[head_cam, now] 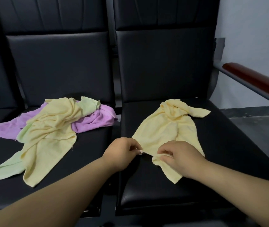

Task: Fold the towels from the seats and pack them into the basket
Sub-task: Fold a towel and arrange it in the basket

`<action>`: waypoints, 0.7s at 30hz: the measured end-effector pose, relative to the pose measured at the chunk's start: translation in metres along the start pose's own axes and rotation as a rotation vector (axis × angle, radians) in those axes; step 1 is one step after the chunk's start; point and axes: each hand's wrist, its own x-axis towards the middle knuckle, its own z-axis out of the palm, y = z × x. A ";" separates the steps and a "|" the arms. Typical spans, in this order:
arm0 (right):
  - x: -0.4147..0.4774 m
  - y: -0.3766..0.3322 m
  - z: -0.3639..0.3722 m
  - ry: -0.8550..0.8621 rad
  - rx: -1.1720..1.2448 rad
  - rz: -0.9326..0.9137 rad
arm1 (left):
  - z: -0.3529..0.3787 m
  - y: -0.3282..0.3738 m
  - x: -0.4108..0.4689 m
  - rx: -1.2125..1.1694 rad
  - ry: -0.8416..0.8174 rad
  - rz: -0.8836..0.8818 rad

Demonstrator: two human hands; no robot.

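Head view. On the right-hand black padded seat (228, 145), a crumpled pale yellow cloth towel (166, 128): far end bunched and twisted, near end spread flatter toward the front of the cushion. At its near hem, the left hand (122, 154), fingers curled, thumb and fingertips pinching the edge. Just beside it, the right hand (181, 158), likewise curled and pinching the same hem, with a loose corner trailing below the knuckles onto the cushion. Hands close together, not touching.

On the left-hand black padded seat (81, 161), a loose unfolded heap: a second pale yellow towel (51, 128) on top, a light green towel (7, 169) partly beneath it and trailing to the front left, a purple towel (96, 120) underneath toward the back. Far right, a red-brown armrest (253, 79) before a pale wall (253, 22).
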 end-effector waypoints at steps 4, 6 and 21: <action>0.000 -0.004 -0.023 0.016 0.239 0.113 | -0.021 0.012 -0.002 -0.178 -0.063 -0.008; 0.001 -0.009 -0.042 0.025 0.343 0.123 | -0.028 0.022 -0.006 -0.320 -0.120 0.008; -0.008 0.009 -0.116 -0.116 0.948 0.218 | -0.039 0.091 0.004 -0.782 -0.409 0.060</action>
